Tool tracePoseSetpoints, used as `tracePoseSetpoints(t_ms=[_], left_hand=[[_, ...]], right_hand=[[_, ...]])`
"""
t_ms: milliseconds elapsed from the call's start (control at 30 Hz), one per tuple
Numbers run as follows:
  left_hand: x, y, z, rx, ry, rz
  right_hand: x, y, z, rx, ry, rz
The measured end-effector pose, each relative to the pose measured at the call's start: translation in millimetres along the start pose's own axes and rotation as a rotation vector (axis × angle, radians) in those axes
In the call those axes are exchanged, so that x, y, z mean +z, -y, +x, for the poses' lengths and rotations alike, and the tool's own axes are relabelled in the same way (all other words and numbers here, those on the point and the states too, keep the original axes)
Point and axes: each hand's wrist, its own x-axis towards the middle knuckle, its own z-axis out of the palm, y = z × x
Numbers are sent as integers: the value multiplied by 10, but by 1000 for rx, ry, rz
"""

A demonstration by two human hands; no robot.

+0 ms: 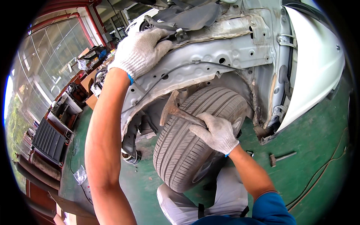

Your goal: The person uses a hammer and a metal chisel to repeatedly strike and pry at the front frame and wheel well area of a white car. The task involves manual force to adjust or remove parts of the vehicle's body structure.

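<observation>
My left hand (pixel 140 50), in a white knit glove, is up at the top of the bare grey inner wing panel (pixel 210 52), fingers curled at a dark piece by a small clip (pixel 181 35); what they grip is unclear. My right hand (pixel 215 133), also gloved, grips a rusty metal hammer (pixel 172 103) by its handle. The hammer head is tilted beside the tyre (pixel 187 146), below the wheel arch edge. A thin black cable (pixel 168 71) runs across the panel.
A white car door (pixel 315 63) stands at the right. Another hammer-like tool (pixel 281 156) and hoses (pixel 322 172) lie on the green floor (pixel 315 135). At the left are cluttered benches (pixel 67 105), a dark ribbed panel (pixel 47 140) and an open cardboard box (pixel 69 210).
</observation>
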Motion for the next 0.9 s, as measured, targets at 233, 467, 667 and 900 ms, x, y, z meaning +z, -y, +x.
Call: tracePoseSetpoints(t_ms=[233, 467, 667, 900], left_hand=[[-18, -129, -32, -58, 33, 81], [-5, -258, -67, 26, -264, -305], [245, -447, -64, -78, -450, -479], [321, -527, -149, 10, -561, -330]], right_hand=[[-14, -21, -27, 60, 36, 53], [52, -84, -20, -48, -130, 23], [7, -106, -43, -34, -115, 107], [-41, -74, -35, 7, -37, 130]])
